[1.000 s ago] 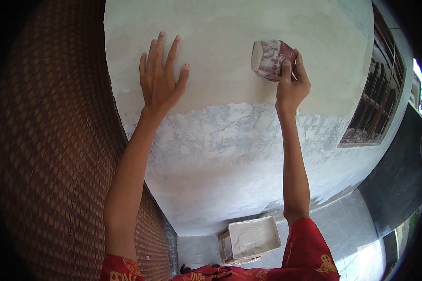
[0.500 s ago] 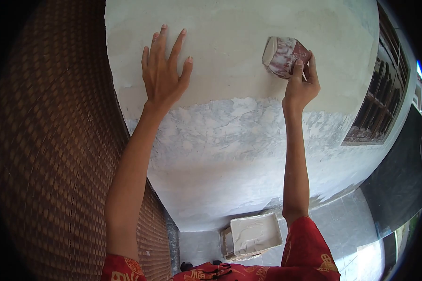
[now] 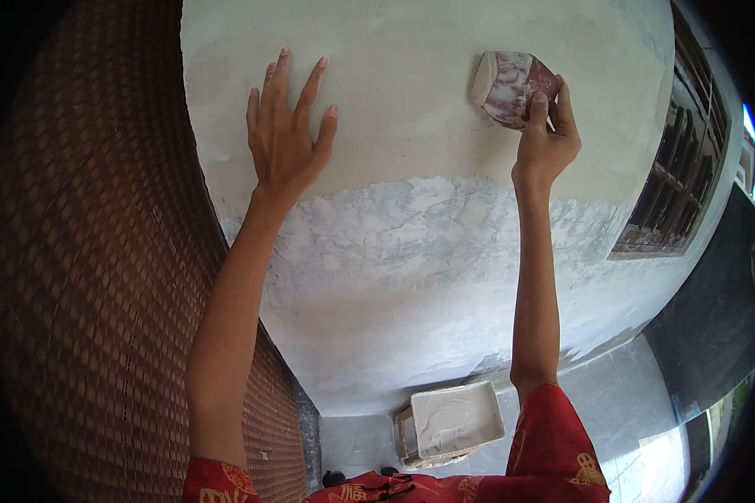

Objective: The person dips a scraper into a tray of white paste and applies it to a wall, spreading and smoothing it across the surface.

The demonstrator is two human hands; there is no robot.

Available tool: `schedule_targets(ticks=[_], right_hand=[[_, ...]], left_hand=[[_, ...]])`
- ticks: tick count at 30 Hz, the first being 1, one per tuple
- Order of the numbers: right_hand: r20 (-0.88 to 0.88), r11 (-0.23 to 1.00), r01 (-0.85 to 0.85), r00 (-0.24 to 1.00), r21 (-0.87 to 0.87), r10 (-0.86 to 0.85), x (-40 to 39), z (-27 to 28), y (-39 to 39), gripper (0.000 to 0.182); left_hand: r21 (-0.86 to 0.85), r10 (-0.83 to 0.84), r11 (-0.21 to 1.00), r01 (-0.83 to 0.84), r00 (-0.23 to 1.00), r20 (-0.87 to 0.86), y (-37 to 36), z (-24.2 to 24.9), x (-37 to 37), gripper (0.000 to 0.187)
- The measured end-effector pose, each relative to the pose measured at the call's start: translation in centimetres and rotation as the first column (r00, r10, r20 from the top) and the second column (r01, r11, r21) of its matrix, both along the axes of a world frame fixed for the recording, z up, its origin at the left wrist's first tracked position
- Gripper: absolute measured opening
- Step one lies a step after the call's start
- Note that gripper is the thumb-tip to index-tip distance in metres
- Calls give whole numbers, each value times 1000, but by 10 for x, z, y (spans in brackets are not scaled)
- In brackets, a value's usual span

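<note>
My left hand point(image 3: 287, 138) lies against the upper part of the wall point(image 3: 403, 101), fingers spread and holding nothing. In my right hand point(image 3: 548, 138) is a reddish-brown putty scraper point(image 3: 516, 88), pinched between thumb and fingers. White putty smears its face, and a thicker band of putty sits along its left edge. The scraper is at the wall's smooth cream-coloured coat; whether its edge touches cannot be made out. Below both hands the coat ends in a ragged line, over rougher grey-white patches point(image 3: 419, 214).
A square container of white putty point(image 3: 457, 419) stands low by the wall's foot on the grey tiled floor point(image 3: 596, 402). A brown woven panel point(image 3: 101, 251) borders the wall at left. A barred window point(image 3: 675, 176) is at right.
My right hand and the scraper have shifted slightly up and to the right. My left hand appears slightly further left in the view, still spread on the wall.
</note>
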State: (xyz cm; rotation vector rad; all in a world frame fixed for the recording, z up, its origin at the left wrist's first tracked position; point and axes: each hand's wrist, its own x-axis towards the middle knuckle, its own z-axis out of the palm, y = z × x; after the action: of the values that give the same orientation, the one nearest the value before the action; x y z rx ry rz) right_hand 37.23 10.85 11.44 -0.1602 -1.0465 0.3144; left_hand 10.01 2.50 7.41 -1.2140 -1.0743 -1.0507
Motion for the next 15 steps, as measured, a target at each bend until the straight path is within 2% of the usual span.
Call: schedule_targets(ticks=[1,3,5,6,7,9,11,13,15], right_hand=[[1,1000,4,1000,0,-4,-7,-2,-4,41],[262,997,-57,962,-59,71,-32,-12,-20,39],[428,1000,16,903,-1,-13,-57,-29,-21,38],[445,998,54,894,-11,-43,-60,-32,-21,37],[443,999,53,895,-11,-43,-56,-32,-17,37],[256,993,107,963,-53,-90,-36,-28,-3,37],[129,994,78,989,-72,-68,-10,-19,-4,38],[87,998,37,996,-41,-33,0,-13,-9,40],[193,995,-6,981,-103,26,-14,-17,-17,40]], left_hand=[[0,-4,1000,4,1000,1,1,0,0,54],[23,4,1000,-4,1000,-11,4,-1,-1,54],[7,0,1000,0,1000,-6,1,-1,2,54],[-2,4,1000,-4,1000,-4,-1,0,2,54],[-2,5,1000,-5,1000,-6,0,0,1,54],[4,-6,1000,6,1000,-23,2,-1,-3,54],[2,3,1000,-3,1000,-15,1,0,-1,54],[-7,3,1000,-3,1000,-6,0,-1,0,54],[5,-5,1000,5,1000,-7,0,0,1,54]])
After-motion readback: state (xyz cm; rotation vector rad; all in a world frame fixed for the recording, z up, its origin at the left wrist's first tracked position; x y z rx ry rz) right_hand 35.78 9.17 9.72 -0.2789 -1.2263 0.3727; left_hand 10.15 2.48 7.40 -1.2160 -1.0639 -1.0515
